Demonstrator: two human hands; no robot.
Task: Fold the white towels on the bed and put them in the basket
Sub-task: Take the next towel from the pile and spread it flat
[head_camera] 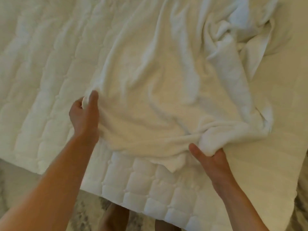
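Two hands hold one white towel (pixel 150 89) on the bed (pixel 41 72). The left hand (pixel 84 114) is at the middle left of the frame. Its fingers curl round the towel's left edge, and its thumb lies flat on top, so it grips that edge. The right hand (pixel 209 157) is at the lower right. Its fingers tuck under a thick bunch of towel and its thumb sticks out to the left, so it grips that bunch.

The towel lies spread out and wrinkly in the middle of the frame, from the two hands up to the top. In the upper right there is a scrunched white heap (pixel 233 30). I cannot tell if it is part of this towel or one more towel.

The bed's top is white with puffy squares. A smooth white sheet (pixel 275 114) lies along the right side. At the bottom, two feet (pixel 115 217) stand on a spotty rug (pixel 86 207).
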